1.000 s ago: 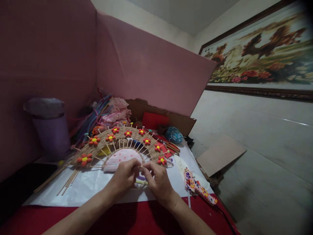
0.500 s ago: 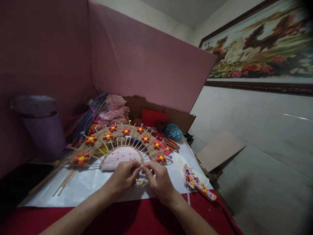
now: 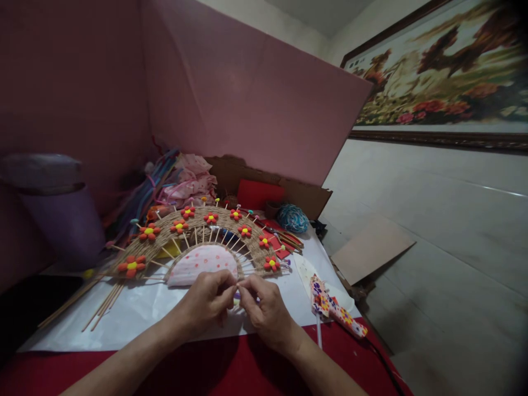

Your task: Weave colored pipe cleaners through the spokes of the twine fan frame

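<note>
My left hand [image 3: 207, 303] and my right hand [image 3: 264, 307] meet fingertip to fingertip over the white paper [image 3: 136, 311], pinching a small purple and pale piece [image 3: 236, 297] between them. Just beyond lies a half-round woven fan [image 3: 198, 234] of twine on wooden sticks, dotted with red flowers with yellow centres. A pink dotted half-disc [image 3: 202, 264] forms its middle, close to my left fingers.
A glue gun [image 3: 336, 311] with a flowered pattern lies to the right of my right hand. A purple bin [image 3: 61, 220] stands at left. Coloured cords, pink cloth [image 3: 190, 179], a cardboard box [image 3: 268, 187], a blue yarn ball [image 3: 292, 218], pink boards behind.
The view has shifted a little, so the fan sits slightly more to the left. My hands stay joined in front of the fan, drawn slightly nearer to me.
</note>
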Demonstrator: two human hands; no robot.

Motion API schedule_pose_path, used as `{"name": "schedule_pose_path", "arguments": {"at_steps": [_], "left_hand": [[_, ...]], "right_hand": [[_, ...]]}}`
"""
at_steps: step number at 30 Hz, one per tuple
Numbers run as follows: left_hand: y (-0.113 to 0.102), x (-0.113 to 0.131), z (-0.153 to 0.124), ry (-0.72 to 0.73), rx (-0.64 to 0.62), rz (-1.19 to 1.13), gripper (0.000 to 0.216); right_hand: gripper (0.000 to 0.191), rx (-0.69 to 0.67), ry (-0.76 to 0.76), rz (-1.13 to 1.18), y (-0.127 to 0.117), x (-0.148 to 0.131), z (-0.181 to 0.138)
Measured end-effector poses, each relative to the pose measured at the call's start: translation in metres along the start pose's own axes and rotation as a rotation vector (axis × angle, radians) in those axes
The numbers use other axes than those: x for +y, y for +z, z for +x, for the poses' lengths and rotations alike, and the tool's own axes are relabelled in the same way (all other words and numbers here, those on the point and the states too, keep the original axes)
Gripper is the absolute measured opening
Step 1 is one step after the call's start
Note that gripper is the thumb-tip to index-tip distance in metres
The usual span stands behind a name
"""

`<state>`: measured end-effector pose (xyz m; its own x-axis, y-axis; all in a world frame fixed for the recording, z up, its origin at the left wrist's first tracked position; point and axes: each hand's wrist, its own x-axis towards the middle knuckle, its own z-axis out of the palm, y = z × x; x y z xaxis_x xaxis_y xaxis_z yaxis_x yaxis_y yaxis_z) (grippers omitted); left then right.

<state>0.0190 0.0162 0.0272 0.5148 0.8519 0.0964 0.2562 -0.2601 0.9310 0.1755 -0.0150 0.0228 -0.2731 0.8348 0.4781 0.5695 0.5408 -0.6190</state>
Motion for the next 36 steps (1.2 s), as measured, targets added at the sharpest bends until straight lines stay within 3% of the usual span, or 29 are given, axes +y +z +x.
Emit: {"name": "schedule_pose_path", "arguments": {"at_steps": [7, 16, 25, 36], "left_hand": [[0.000, -0.007, 0.003, 0.050, 0.065, 0.170, 0.022], [-0.003, -0.011, 0.002, 0.118, 0.043, 0.318, 0.021], [-0.012, 0.003, -0.002, 0.145, -0.140, 0.340, 0.030], [-0.003, -0.017, 0.002, 0.143, -0.085, 0.225, 0.021]], "right_hand": [[0.014, 0.027, 0.036, -0.062, 0.010, 0.002, -0.001], [0.018, -0.142, -0.003, -0.093, -0.001, -0.002, 0.000], [0.019, -0.207, 0.008, 0.040, -0.009, -0.002, 0.002], [0.019, -0.147, 0.059, 0.046, 0.002, 0.003, -0.001]]}}
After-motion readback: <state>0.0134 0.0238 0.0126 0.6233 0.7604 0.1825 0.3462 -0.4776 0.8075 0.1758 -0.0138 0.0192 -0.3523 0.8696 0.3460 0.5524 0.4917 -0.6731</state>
